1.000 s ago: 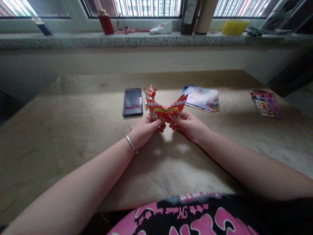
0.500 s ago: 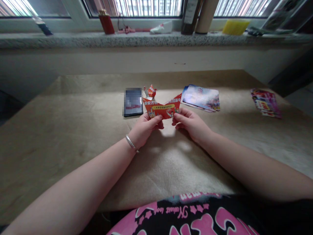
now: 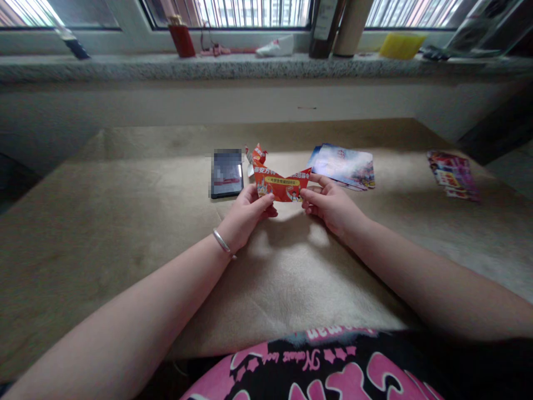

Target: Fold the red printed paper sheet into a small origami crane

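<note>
Both my hands hold a folded red leaflet (image 3: 281,186) with yellow and white print, just above the tan cloth-covered table (image 3: 125,222). My left hand (image 3: 249,214), with a silver bangle at the wrist, pinches its lower left edge. My right hand (image 3: 328,204) pinches its right end. The paper sags in the middle, with both ends raised. A small folded red paper figure (image 3: 258,155) stands just behind it.
A dark phone (image 3: 226,174) lies left of the leaflet. A stack of bluish leaflets (image 3: 345,166) lies to the right, and pink ones (image 3: 453,175) sit near the table's right edge. The stone windowsill (image 3: 233,66) holds a red cup (image 3: 181,40), a yellow box (image 3: 400,45) and bottles.
My hands have carried the red leaflet farther away and lower toward the table. Its raised ends have flattened and the right hand has slid outward along it.
</note>
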`<state>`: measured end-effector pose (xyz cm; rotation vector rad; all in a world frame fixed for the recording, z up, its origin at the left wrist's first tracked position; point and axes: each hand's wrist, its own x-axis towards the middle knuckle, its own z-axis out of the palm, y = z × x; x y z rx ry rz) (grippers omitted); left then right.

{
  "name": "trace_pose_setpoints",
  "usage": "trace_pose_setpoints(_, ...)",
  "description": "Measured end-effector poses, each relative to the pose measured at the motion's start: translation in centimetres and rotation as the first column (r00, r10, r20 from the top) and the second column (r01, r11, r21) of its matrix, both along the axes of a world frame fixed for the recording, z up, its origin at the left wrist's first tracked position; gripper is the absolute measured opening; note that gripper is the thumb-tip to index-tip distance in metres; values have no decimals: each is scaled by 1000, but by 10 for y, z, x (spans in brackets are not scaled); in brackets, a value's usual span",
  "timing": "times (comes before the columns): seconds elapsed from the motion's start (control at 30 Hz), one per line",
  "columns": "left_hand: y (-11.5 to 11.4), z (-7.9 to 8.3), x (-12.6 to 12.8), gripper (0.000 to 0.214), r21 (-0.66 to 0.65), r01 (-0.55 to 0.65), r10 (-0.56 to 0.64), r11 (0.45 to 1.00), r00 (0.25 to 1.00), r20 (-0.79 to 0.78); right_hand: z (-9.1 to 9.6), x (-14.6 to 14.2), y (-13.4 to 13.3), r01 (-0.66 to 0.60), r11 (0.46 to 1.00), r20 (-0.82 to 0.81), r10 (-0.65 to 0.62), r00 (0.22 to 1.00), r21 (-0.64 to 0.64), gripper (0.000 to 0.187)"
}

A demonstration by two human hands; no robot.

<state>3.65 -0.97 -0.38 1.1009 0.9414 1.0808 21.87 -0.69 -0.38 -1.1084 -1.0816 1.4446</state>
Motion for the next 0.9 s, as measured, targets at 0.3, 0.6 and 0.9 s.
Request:
trace_pose_setpoints(0.3, 4, -9, -1, 53, 260, -79, 161, 962, 936, -312, 2, 11, 5, -133, 990, 264, 115, 958, 54, 28)
trace_pose_setpoints(0.6, 2, -4, -1, 55, 219, -23, 66, 976, 979, -191, 12, 11, -1, -116, 991, 326, 131, 936, -66, 32)
trace_pose_setpoints(0.9, 5, -7, -1, 70, 208, -85, 119, 974, 981, -152, 10, 12, 0, -32, 985, 457, -49, 888, 168, 29)
